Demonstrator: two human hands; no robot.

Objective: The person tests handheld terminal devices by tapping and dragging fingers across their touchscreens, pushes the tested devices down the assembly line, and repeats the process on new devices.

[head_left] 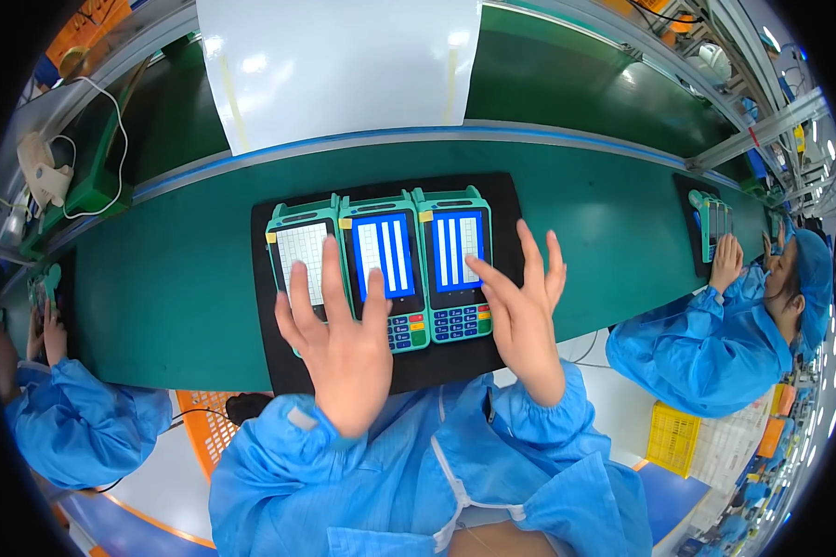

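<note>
Three teal handheld terminals [378, 246], lit screens above keypads, lie side by side on black rectangular mat [503, 200], green bench [604, 232] below. Left hand [348, 362] spread over left and middle screens, right hand [528, 325] fanned, one fingertip at right screen; both grasp nothing.

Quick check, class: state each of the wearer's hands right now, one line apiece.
Left hand: open, fingers spread over the left terminal and middle terminal, holding nothing.
Right hand: open, index finger at the right terminal's screen, holding nothing.
</note>
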